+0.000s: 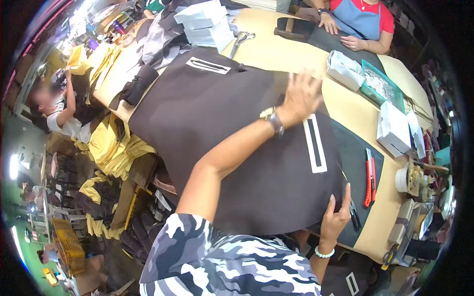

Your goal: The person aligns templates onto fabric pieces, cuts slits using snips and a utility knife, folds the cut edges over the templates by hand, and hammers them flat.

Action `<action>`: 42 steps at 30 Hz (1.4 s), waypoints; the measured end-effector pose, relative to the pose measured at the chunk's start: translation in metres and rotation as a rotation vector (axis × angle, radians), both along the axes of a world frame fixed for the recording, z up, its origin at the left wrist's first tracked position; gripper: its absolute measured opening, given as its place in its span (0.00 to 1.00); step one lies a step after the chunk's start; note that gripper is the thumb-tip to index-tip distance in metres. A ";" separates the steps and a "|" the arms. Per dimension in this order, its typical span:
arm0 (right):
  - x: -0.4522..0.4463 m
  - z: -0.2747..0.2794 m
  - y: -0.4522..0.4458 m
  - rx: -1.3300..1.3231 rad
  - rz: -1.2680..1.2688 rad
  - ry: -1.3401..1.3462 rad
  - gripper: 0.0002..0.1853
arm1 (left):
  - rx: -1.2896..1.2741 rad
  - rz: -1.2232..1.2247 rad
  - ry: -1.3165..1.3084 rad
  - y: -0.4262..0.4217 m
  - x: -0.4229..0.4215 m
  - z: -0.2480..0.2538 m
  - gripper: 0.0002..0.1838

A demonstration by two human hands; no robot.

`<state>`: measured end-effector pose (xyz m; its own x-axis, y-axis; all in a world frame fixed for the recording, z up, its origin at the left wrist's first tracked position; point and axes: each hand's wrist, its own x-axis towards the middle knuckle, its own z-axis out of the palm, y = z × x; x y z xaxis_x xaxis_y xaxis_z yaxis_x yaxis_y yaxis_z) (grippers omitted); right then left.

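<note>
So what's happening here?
Someone in a camouflage shirt is handling a large dark sheet spread over a worktable. Their left hand, blurred, is over its far part, fingers spread; their right hand is at its right edge. Two white rectangular frames lie on it, with red cutters off to the right.

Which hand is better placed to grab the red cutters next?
Probably the right hand: it is close to the red cutters, while the left hand is farther away, over the dark sheet.
</note>
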<state>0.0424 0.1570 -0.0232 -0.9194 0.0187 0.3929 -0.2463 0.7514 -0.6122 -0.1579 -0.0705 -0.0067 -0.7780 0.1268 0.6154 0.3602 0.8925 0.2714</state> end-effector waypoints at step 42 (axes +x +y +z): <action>-0.047 0.026 0.042 0.209 0.048 0.073 0.15 | -0.117 -0.112 -0.404 0.036 0.193 -0.034 0.40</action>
<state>-0.0046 0.1991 0.0031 -0.8861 -0.1133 0.4495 -0.3232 0.8460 -0.4240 0.0352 -0.0346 -0.0405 -0.9308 0.2753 0.2403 0.3423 0.8871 0.3097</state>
